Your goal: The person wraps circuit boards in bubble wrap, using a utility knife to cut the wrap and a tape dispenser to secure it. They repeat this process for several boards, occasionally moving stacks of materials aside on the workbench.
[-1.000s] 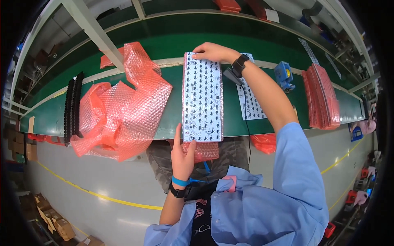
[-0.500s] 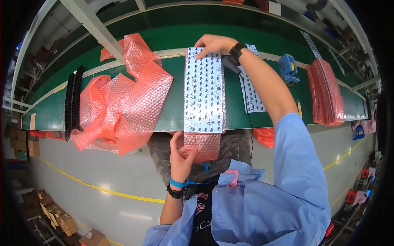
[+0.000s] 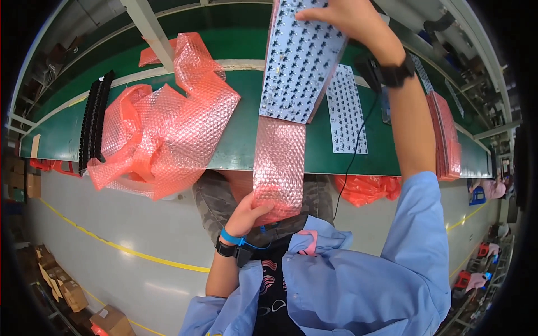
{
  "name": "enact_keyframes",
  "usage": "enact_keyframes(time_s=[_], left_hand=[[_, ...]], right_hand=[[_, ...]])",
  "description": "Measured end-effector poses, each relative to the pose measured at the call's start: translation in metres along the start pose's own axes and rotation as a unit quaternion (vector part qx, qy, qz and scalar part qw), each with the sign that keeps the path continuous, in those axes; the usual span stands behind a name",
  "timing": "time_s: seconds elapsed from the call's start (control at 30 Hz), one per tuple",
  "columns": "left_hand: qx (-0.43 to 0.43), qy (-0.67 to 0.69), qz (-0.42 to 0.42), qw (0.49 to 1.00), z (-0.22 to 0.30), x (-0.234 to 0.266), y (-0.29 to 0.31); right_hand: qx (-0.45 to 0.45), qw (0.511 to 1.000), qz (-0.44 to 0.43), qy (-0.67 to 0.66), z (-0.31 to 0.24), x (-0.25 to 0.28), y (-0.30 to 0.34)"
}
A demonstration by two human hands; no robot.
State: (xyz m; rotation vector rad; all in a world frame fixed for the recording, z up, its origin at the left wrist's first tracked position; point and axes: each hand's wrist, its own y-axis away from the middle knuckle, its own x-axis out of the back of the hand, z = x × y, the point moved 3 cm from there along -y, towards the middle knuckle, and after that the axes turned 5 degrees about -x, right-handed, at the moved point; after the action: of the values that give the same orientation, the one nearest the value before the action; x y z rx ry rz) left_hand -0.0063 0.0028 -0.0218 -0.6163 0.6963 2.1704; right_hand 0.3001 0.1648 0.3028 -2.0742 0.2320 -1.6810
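Observation:
My right hand [image 3: 356, 22] grips the upper part of a white keyboard circuit board [image 3: 300, 67] dotted with black parts, thumb on its face and the other fingers out of sight behind. The board is lifted and tilted, with pink wrap showing along its edges. Below it hangs a strip of pink bubble wrap [image 3: 280, 157], reaching over the bench edge to my lap. My left hand [image 3: 246, 215] pinches the lower end of this strip, thumb on top. A second circuit board [image 3: 347, 112] lies on the green bench [image 3: 235, 140] right of the strip.
Loose pink bubble wrap [image 3: 179, 123] is heaped at the left, beside black slotted racks [image 3: 95, 123]. A stack of pink-wrapped pieces [image 3: 445, 137] stands at the right. A black cable [image 3: 353, 159] crosses the bench edge. A red plastic bag [image 3: 367, 190] sits below the bench.
My right hand has raised the circuit board up and away from me, tilting it, so more of the bubble wrap strip shows. My left hand has closed on the strip's lower end.

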Motion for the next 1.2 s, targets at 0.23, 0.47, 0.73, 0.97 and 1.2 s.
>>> enact_keyframes(time_s=[0.23,0.47,0.73,0.97,1.2], left_hand=[[-0.027,0.084,0.025,0.996,0.002,-0.014,0.008],[-0.003,0.055,-0.005,0.998,-0.002,-0.024,0.028],[0.000,0.019,-0.035,0.999,-0.055,0.014,0.039],[0.037,0.014,0.037,0.999,-0.059,0.008,0.048],[0.050,0.121,0.042,0.991,-0.048,0.001,0.054]], right_hand=[[0.064,0.992,-0.098,0.055,-0.143,0.012,0.127],[0.105,0.940,-0.309,-0.095,-0.203,-0.064,0.231],[0.104,0.961,-0.255,-0.029,-0.177,-0.149,0.253],[0.044,0.966,-0.179,-0.180,-0.144,-0.147,0.253],[-0.485,0.728,-0.252,-0.413,-0.084,-0.154,0.392]])
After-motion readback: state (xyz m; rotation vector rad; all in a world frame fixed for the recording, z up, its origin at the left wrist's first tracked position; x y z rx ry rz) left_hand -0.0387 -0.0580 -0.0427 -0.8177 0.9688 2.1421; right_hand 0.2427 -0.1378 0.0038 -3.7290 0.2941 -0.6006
